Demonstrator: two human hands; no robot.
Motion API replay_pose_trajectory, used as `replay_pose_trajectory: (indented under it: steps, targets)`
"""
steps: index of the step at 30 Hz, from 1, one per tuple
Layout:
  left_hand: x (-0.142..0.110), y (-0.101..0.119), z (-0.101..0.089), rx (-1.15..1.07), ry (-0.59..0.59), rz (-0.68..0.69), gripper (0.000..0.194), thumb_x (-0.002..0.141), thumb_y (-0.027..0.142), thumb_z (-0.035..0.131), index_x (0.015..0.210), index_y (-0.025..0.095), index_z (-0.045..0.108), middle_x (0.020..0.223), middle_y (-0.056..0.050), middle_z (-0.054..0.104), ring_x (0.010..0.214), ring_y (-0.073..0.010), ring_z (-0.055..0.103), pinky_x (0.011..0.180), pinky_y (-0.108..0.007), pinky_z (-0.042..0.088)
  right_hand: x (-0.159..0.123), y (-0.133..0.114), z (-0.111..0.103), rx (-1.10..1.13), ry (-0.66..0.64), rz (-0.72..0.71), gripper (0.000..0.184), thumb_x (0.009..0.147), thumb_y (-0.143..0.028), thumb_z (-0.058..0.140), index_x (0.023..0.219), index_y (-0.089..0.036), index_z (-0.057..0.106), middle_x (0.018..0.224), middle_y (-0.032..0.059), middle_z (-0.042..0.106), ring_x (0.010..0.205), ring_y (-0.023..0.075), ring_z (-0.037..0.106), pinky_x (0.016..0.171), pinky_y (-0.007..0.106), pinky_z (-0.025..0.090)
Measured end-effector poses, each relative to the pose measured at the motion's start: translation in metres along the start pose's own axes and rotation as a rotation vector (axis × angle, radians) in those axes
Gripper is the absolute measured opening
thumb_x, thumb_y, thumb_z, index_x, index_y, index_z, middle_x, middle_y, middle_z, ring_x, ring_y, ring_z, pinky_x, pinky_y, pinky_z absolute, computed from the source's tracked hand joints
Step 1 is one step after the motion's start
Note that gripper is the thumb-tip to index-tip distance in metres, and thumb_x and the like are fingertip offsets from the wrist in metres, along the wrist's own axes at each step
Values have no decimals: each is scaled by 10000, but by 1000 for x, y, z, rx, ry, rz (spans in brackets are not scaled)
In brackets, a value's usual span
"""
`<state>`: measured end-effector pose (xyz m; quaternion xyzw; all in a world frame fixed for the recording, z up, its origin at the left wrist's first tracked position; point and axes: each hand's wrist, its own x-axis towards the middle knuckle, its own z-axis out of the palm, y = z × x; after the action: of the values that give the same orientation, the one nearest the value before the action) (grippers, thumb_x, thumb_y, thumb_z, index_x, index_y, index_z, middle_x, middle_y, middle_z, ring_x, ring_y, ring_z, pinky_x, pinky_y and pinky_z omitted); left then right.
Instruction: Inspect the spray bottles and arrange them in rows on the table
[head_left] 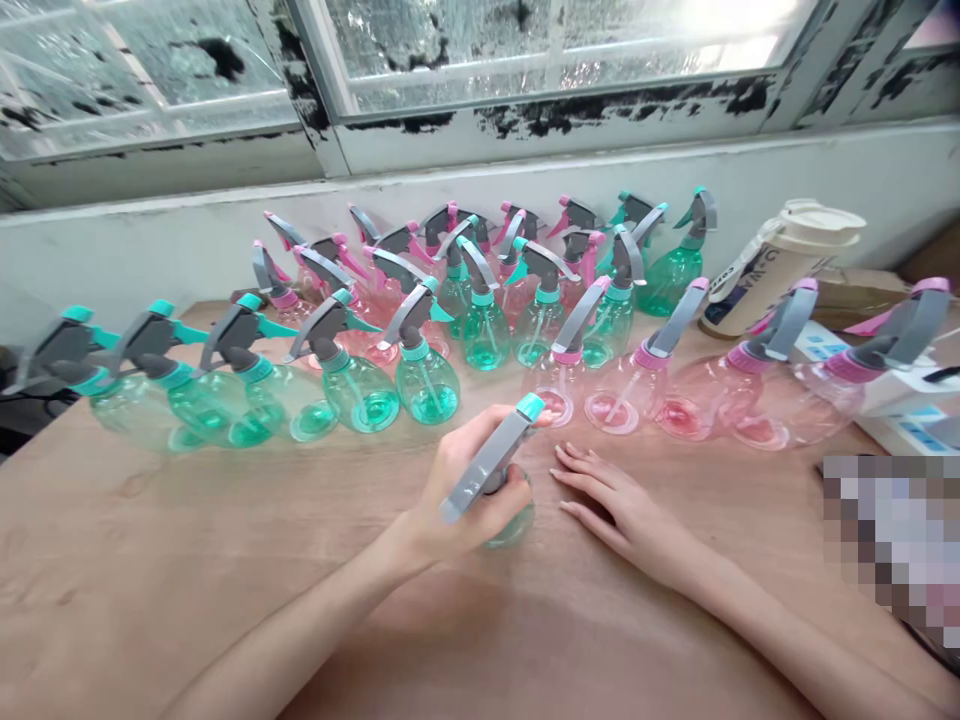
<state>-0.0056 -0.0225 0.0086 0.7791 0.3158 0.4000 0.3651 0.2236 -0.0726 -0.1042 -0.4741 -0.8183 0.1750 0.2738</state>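
In my left hand is a green spray bottle with a grey and teal trigger head, gripped around the neck near the middle of the table. My fingers and the head hide most of its body. My right hand lies on the wood just to the right of that bottle, fingers stretched out and holding nothing. Beyond my hands, a front row of spray bottles runs across the table: green ones on the left, pink ones on the right.
More pink and green spray bottles crowd behind the front row, near the wall. A beige lidded tumbler stands at the back right. White boxes and a pixelated object lie along the right side of the wooden table.
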Motion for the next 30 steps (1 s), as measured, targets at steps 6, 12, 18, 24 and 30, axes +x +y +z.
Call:
replay_pose_trajectory:
  steps: [6,12,18,24,30]
  targets:
    - [2,4,-2,79,-25,28,174,747,134,501,873,185,609,804,-26,654,606,-133,597,610,-267,511,0,0,-1,-2,-2,-1,414,980,-317,502,1390,-266,531,1514,73,470,1413,271,397,1176,548,315]
    - [0,6,-5,19,-66,-8,170,758,168,516,891,197,616,793,-33,658,627,-161,616,682,-308,542,1,-1,-2,-4,0,4,405,983,-326,496,1379,-261,543,1502,79,485,1407,270,409,1173,545,324]
    - [-7,0,0,-9,3,-38,324,787,193,550,1108,216,593,881,-57,682,750,-198,655,779,-349,569,1,-2,-3,-6,6,0,403,983,-325,497,1378,-263,544,1496,80,495,1402,273,417,1171,549,331]
    - [-10,-6,4,-66,-6,-17,389,836,192,544,1223,219,562,920,-56,657,727,-167,627,831,-353,570,1,-2,-4,-24,-8,3,399,987,-329,487,1375,-254,543,1502,82,486,1407,268,411,1172,549,329]
    - [-8,-5,5,-38,10,-3,347,857,208,545,1201,207,586,993,-78,660,778,-167,632,814,-325,571,1,-2,-3,-1,17,-7,406,975,-315,505,1377,-273,547,1496,80,494,1397,277,424,1167,553,327]
